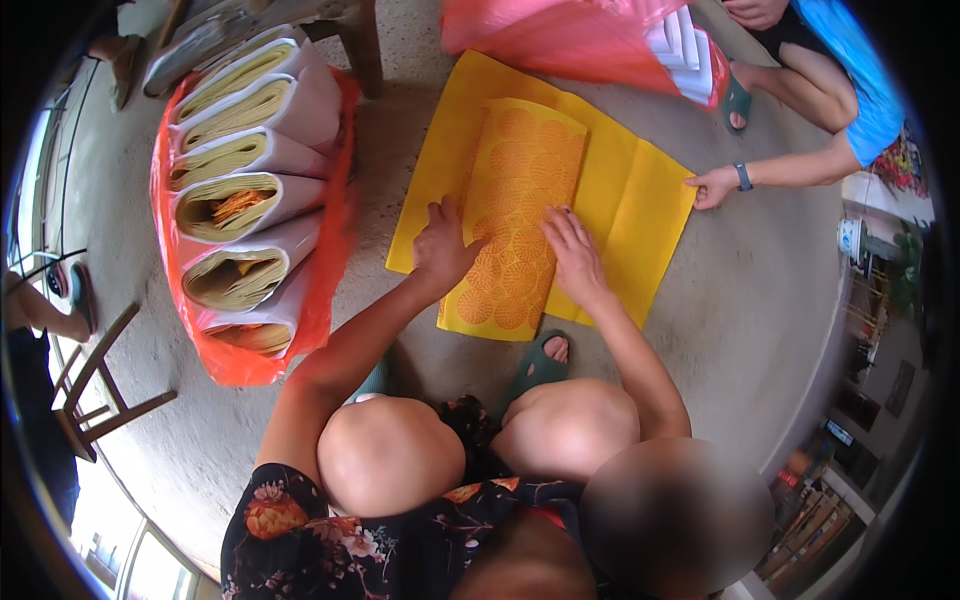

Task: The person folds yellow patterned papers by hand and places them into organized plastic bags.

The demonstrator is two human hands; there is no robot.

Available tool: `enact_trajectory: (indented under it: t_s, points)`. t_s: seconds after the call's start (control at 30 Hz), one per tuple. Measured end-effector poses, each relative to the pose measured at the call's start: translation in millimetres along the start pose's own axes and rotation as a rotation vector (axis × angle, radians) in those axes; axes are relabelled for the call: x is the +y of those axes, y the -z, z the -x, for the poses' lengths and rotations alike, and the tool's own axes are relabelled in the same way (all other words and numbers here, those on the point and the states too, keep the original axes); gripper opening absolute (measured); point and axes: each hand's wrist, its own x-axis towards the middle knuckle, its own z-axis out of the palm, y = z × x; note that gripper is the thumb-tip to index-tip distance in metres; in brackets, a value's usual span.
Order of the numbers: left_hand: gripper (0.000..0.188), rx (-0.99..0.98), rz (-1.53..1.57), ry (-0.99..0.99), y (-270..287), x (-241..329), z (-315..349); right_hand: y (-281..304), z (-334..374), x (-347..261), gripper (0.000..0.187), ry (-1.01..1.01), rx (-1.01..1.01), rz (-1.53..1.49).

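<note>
A large yellow paper sheet (620, 190) lies on the floor in front of me. On top of it rests a narrower yellow paper (515, 180) printed with orange round patterns. My left hand (442, 248) is spread at the printed paper's left edge, thumb pointing inward. At the opposite edge, my right hand (574, 250) lies with fingers stretched out on the paper. Neither hand grips anything. A co-worker's hand (712, 187) pinches the right corner of the large sheet.
At my left stands a red plastic bag (340, 215) holding several white-wrapped paper bundles (235, 155). Another red bag (560, 40) with white papers lies beyond the sheet. A wooden bench (355, 40) and a wooden stool (100, 415) stand at the left; another person is beside the stool.
</note>
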Motion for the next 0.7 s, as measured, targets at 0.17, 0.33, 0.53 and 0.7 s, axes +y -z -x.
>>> enact_trajectory:
  t_s: [0.17,0.33,0.53,0.7]
  points:
    - [0.073,0.016,0.117,0.023,-23,-12,1,-11,1,-2,0.078,0.112,-0.13,-0.134]
    - [0.065,0.132,0.208,0.125,-31,-35,18,-26,-7,-8,0.067,0.073,0.13,-0.182]
    - [0.065,-0.099,0.229,0.114,-23,-35,20,-64,-8,46,0.055,-0.943,0.309,-0.612]
    - [0.061,0.096,0.107,-0.098,-35,-53,19,-66,-20,56,0.049,-0.873,0.073,-0.843]
